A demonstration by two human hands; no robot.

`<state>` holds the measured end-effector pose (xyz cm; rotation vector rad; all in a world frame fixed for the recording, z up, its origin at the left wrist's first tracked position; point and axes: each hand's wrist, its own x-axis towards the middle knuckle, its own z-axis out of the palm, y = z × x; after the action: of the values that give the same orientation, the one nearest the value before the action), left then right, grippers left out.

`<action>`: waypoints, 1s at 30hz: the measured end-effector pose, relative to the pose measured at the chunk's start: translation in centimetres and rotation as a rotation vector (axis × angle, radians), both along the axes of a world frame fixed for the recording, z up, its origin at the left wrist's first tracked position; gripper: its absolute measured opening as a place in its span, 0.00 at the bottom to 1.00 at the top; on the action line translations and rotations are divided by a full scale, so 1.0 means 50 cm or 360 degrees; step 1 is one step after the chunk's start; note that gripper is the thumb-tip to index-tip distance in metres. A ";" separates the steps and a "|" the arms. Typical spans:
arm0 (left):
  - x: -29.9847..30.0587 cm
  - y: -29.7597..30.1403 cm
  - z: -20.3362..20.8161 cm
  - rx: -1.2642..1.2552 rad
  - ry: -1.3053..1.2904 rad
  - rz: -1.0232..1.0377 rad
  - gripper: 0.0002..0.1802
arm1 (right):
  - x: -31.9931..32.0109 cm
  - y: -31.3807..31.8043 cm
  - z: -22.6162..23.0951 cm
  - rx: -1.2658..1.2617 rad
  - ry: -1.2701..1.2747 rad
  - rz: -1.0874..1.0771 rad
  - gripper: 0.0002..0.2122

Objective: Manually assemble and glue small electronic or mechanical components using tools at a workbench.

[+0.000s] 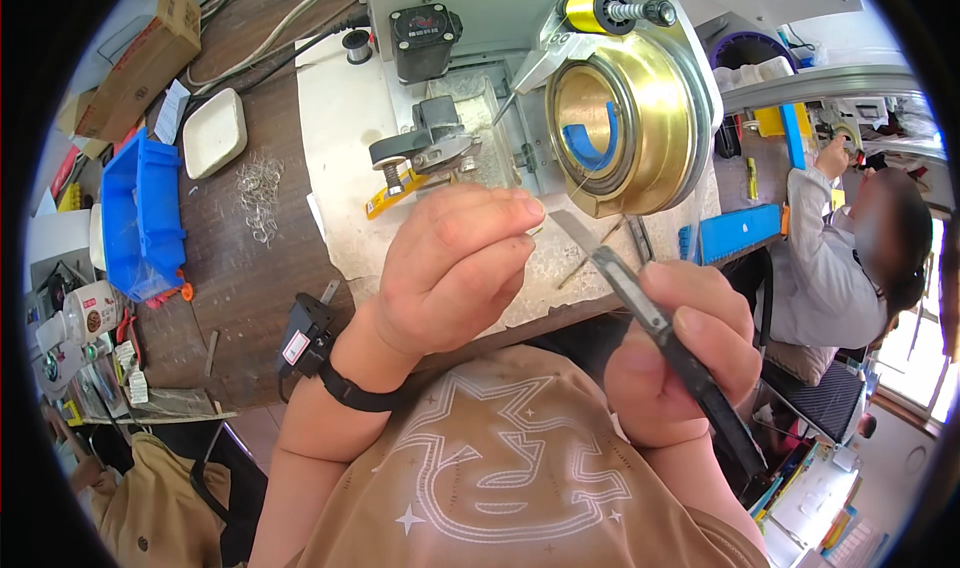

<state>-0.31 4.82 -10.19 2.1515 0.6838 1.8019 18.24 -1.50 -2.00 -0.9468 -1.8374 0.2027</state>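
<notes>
My right hand (pixel 690 343) grips a utility knife (pixel 630 290) with a dark handle. Its bare blade points up and left, the tip close to my left fingertips. My left hand (pixel 450 263) is closed in a pinch, thumb against forefinger; what it pinches is too small to make out. Just beyond both hands stands a winding machine with a large gold-coloured ring (pixel 655 133), a blue curved piece (pixel 590 148) inside it. A spool of yellow thread (pixel 583 13) sits above the ring. Left of the ring is a clamp-like metal fixture (pixel 435 133).
A blue bin (pixel 145 218), a white dish (pixel 215 133) and a heap of small metal pieces (pixel 260 193) lie on the left of the table. A cardboard box (pixel 145 63) is at the back left. Someone in grey (pixel 830 258) works at the right bench, beside a blue case (pixel 740 233).
</notes>
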 end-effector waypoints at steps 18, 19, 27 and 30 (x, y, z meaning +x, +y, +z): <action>-0.009 -0.005 0.007 -0.0070 0.0121 -0.0027 0.11 | 0.057 0.011 0.024 -0.0142 -0.0424 0.0455 0.11; -0.009 -0.005 0.007 -0.0066 0.0122 -0.0032 0.11 | 0.062 0.013 0.023 -0.0228 -0.0563 0.0467 0.11; -0.003 0.000 -0.001 -0.0026 0.0050 0.0010 0.09 | 0.095 -0.001 0.008 -0.0580 -0.1162 0.0058 0.13; -0.003 0.000 0.001 -0.0031 0.0053 0.0019 0.09 | 0.113 -0.008 -0.004 -0.0633 -0.1401 -0.0201 0.12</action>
<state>-0.44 4.84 -10.15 2.1737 0.7202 1.7615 23.90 -1.89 -2.22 -1.5957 -2.5736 0.0698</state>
